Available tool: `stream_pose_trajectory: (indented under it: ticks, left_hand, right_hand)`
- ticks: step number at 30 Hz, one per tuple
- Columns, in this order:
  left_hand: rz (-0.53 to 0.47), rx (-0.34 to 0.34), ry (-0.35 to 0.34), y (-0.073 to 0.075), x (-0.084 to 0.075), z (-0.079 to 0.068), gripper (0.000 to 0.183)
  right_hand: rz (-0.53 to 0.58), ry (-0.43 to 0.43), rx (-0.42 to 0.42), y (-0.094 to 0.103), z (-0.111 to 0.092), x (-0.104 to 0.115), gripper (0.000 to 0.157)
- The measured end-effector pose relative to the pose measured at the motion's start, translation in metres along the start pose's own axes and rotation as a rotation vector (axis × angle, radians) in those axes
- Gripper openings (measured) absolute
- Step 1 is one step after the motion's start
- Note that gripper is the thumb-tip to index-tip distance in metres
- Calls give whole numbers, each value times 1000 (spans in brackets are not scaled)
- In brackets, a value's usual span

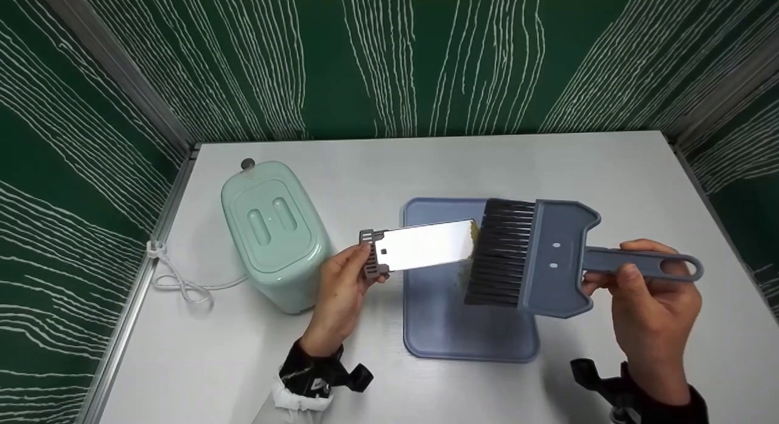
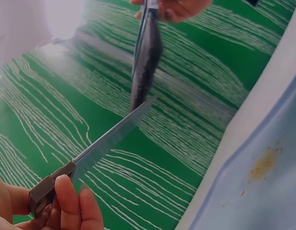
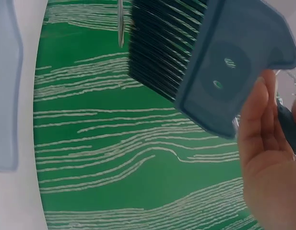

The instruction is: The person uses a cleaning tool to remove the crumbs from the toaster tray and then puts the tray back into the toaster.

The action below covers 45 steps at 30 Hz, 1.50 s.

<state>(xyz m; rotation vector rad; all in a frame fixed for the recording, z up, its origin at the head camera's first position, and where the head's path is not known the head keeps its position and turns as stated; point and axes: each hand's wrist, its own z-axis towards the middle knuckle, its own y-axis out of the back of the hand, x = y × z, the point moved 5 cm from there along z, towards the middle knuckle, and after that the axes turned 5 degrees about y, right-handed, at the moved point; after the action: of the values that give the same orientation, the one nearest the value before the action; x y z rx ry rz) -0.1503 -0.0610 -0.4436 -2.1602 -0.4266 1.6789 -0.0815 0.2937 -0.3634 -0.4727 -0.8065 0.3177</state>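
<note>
My left hand [image 1: 342, 290] pinches the slotted grey-brown end of a shiny metal crumb tray [image 1: 426, 246], held out toward the right. Yellowish crumbs [image 1: 475, 229] cling along its far end, where the brush's bristles [image 1: 502, 253] meet it in the head view. In my right hand [image 1: 657, 305] is the handle of a wide blue-grey brush [image 1: 554, 260] with dark bristles. Both stand above a blue-grey plastic tray [image 1: 468, 342]. A patch of yellow-brown crumbs [image 2: 264, 165] lies on that plastic tray, partly hidden by the brush in the head view.
A mint-green toaster [image 1: 280, 235] with its lid on stands left of the plastic tray. Its white cord [image 1: 188, 287] lies looped on the white table [image 1: 365, 168] near the left edge. Green walls [image 1: 377, 59] with white lines enclose the table's back and sides.
</note>
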Motion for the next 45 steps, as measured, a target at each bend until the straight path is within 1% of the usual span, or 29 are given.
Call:
stream_pose_trajectory:
  ticks: [3,5,10,17,20,22,26,34,40,45]
  left_hand:
    - [4,8,0,-2,2,0,33]
    - [13,14,2,-3,4,0,32]
    - [25,8,5,-2,7,0,32]
    - [16,-29,41,-3,9,1,31]
    - [13,-20,35,-4,9,1,30]
    - [11,-11,31,-4,10,1,29]
    - [14,-7,32,-4,10,1,30]
    - [21,-5,38,-3,11,1,29]
    - [32,8,32,-4,9,0,31]
    - [26,9,30,-5,9,0,30]
  right_hand:
    - [38,-2,7,-4,-4,-6,24]
    - [37,-16,26,-7,-7,-12,25]
    - [-62,-76,88,-18,-15,-29,27]
    - [-219,-177,161,-32,-28,-47,26]
    - [-255,-189,204,-37,-31,-51,25]
    - [-259,-182,232,-39,-33,-53,26]
    - [-275,-174,262,-41,-34,-55,27]
    - [-312,-165,254,-37,-29,-51,24]
    - [-290,-168,211,-30,-24,-45,24]
    - [-261,-151,185,-24,-20,-41,25]
